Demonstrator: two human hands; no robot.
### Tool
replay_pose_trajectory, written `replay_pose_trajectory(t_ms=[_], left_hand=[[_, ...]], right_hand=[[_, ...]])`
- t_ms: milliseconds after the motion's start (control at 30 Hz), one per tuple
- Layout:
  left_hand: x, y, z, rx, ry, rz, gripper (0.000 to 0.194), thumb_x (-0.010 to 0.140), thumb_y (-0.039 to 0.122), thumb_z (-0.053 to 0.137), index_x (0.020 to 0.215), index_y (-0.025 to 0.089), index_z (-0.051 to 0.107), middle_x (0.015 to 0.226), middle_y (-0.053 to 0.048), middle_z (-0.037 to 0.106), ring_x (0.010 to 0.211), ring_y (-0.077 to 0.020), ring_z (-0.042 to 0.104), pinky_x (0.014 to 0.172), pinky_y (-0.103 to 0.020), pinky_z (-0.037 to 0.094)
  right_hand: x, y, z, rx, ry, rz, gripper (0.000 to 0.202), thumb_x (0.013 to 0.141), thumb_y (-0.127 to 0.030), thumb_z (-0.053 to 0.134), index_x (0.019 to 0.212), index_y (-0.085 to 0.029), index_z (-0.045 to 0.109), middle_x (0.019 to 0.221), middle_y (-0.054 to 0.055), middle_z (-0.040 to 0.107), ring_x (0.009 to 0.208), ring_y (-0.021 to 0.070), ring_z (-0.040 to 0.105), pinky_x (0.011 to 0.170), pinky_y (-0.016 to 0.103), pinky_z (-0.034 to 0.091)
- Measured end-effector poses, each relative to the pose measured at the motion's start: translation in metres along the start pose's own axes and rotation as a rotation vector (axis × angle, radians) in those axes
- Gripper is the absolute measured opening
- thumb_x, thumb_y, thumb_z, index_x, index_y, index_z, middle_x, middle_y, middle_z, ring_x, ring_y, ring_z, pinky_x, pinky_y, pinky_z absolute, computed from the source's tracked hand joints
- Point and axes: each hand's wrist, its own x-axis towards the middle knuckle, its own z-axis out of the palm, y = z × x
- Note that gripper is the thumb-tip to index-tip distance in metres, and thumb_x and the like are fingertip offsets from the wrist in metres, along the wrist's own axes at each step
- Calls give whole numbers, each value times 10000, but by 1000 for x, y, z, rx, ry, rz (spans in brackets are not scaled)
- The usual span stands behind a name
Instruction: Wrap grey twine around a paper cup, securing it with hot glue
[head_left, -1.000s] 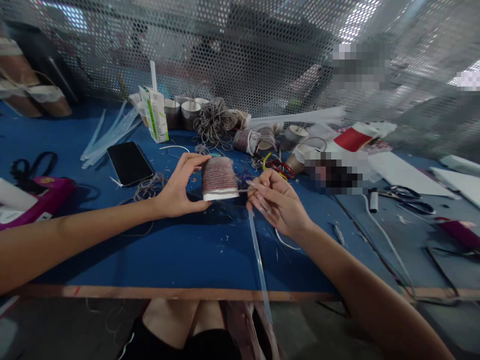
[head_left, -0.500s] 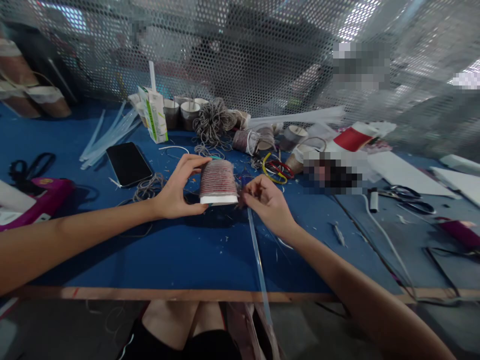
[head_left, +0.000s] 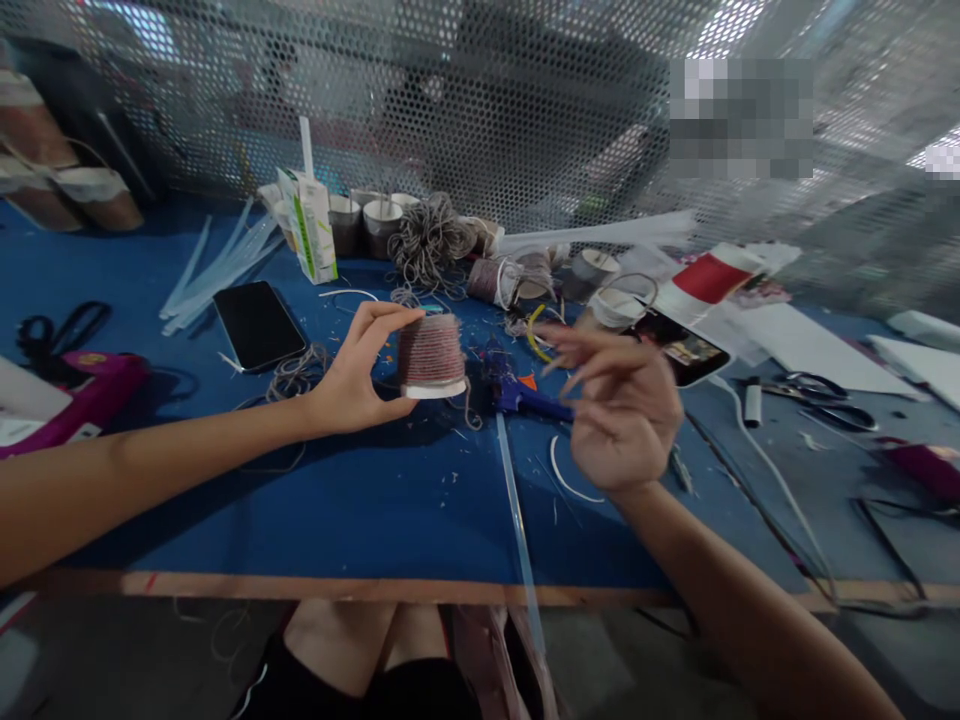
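My left hand (head_left: 367,370) is closed around a small cup wound with reddish-grey cord (head_left: 431,355), thumb and fingers on its two ends. The cup's white rim faces me, and a loose cord end (head_left: 472,405) dangles from its right side. Off to the right, my right hand (head_left: 626,410) is raised with fingers apart and nothing in them; the fingers are partly blurred. Between the hands lies a blue glue gun (head_left: 517,395). A long clear glue stick (head_left: 517,510) runs from it past the table edge.
A black phone (head_left: 259,325) lies at left beside a juice carton (head_left: 309,225) and loose glue sticks (head_left: 217,270). Tangled grey cord (head_left: 431,240) and several cups stand at the back. A second phone (head_left: 686,345), scissors (head_left: 825,395) and a red-wrapped roll (head_left: 712,275) are at right.
My right hand has left the cup's right side and moved right, its fingers spreading. The glue gun and the loose cord end now show. My left hand still holds the cup, slightly turned.
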Motion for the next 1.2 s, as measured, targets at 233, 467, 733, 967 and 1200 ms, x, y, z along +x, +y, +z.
replay_pose_trajectory(t_ms=[233,467,733,967,1200], left_hand=[[1,0,-1,5,-3,25,794,732,412,794,1419,240,438,1244,-122,520,1185,-277,536,1005,-476,560],[0,3,-1,-40,-31,-33,757,746,316,798,1408,254,435,1280,-127,480,1232,-280,516,1028,-473,555],[1,5,-1,-63,-3,-34,720,757,271,777,1397,244,449,1272,-127,484,1227,-272,518,1016,-457,567],[1,6,-1,-108,-16,-61,738,738,268,803,1390,256,457,1285,-121,474,1237,-265,535,1017,-443,581],[-1,5,3,-234,8,-109,682,759,297,801,1354,276,470,1316,-109,452,1294,-258,532,1069,-438,555]], right_hand=[[-6,-16,4,41,-783,137,127,817,-128,426,807,-203,529,1266,133,711,739,174,593,680,362,486],[-6,-14,6,83,-713,357,108,748,-104,450,722,-192,505,1220,122,737,584,116,554,561,291,447],[-12,-6,3,123,-128,449,160,674,-97,486,580,-202,562,864,46,808,341,83,413,345,255,298],[-10,-11,3,216,-449,416,173,756,-112,501,641,-185,607,1027,67,799,387,58,456,378,229,368],[-7,-13,7,347,-446,670,114,726,-114,525,652,-168,593,1057,90,794,372,42,484,344,191,362]])
